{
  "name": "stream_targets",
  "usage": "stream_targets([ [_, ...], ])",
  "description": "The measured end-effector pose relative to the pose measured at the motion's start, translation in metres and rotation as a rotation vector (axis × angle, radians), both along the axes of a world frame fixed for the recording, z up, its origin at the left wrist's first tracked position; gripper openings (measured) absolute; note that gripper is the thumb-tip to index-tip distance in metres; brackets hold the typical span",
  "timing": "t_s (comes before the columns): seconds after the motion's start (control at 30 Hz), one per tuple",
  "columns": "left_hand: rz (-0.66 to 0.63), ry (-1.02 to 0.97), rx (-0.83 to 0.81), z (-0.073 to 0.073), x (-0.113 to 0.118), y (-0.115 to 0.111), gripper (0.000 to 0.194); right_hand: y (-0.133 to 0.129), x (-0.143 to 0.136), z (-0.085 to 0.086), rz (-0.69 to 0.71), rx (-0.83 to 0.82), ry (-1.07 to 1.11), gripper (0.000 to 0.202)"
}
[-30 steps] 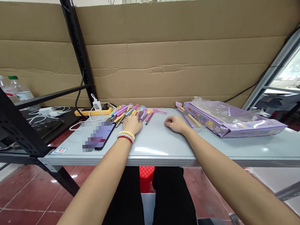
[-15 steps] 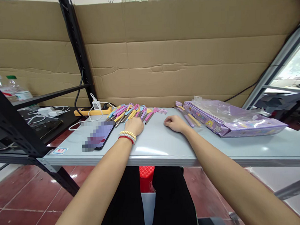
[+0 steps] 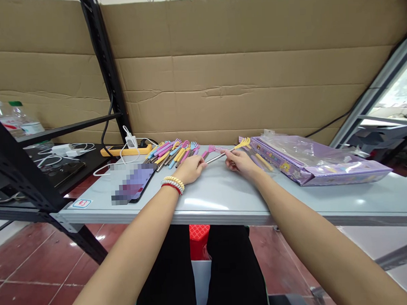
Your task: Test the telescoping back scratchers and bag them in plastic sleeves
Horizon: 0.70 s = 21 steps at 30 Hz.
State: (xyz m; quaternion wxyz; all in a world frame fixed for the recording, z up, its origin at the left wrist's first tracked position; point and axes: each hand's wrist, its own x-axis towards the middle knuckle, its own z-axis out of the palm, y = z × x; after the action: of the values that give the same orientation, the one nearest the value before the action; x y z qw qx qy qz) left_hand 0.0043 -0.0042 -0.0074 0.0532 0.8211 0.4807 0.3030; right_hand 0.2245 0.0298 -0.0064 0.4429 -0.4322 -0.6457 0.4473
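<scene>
A back scratcher with a yellow claw-shaped head [image 3: 244, 142] and a thin metal rod stretches between my two hands, above the table. My left hand [image 3: 191, 168], with beaded bands at the wrist, is closed around its left end, which the fingers hide. My right hand [image 3: 239, 161] pinches the rod close to the claw. Beside my left hand lies a pile of similar back scratchers [image 3: 171, 153] in pink, yellow, blue and purple. Under and behind my right hand are a yellow and a purple one in clear wrapping [image 3: 263, 161].
A purple printed box [image 3: 342, 172] with clear plastic on it sits at the right. At the left lie a phone [image 3: 137, 184] and a yellow power strip [image 3: 124, 150] with white cables. A cardboard wall [image 3: 220, 71] closes off the back; a black metal post [image 3: 105, 62] stands at left.
My left hand has taken a yellow-headed back scratcher from the pile's right side. My right hand has closed on its rod near the claw, and a long metal rod now shows between the hands.
</scene>
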Motion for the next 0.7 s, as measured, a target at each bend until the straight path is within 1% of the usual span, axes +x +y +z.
stream_targets([
  [0.1, -0.046, -0.046, 0.004, 0.001, 0.0, 0.0, 0.021, -0.002, 0.001, 0.006, 0.092, -0.068, 0.269, 0.049],
  [0.17, 0.006, -0.057, 0.007, 0.003, 0.0, -0.002, 0.028, -0.003, 0.003, 0.009, 0.137, -0.074, 0.358, 0.046],
  [0.23, 0.158, -0.063, 0.033, 0.005, -0.001, -0.003, 0.031, -0.004, 0.004, 0.01, 0.137, -0.078, 0.398, 0.041],
  [0.33, 0.456, -0.025, 0.083, 0.006, -0.006, -0.002, 0.023, -0.004, 0.005, 0.011, 0.104, -0.082, 0.41, 0.037],
  [0.43, 0.659, 0.073, 0.081, 0.005, -0.012, 0.001, 0.025, -0.004, 0.005, 0.01, 0.092, -0.086, 0.398, 0.035],
  [0.5, 0.746, 0.104, 0.063, 0.005, -0.016, 0.004, 0.03, -0.004, 0.005, 0.01, 0.092, -0.094, 0.388, 0.036],
  [0.57, 0.803, 0.106, 0.028, 0.005, -0.019, 0.007, 0.033, -0.004, 0.005, 0.01, 0.092, -0.1, 0.386, 0.036],
  [0.7, 0.841, 0.089, -0.057, 0.005, -0.023, 0.009, 0.029, -0.005, 0.005, 0.011, 0.087, -0.106, 0.392, 0.034],
])
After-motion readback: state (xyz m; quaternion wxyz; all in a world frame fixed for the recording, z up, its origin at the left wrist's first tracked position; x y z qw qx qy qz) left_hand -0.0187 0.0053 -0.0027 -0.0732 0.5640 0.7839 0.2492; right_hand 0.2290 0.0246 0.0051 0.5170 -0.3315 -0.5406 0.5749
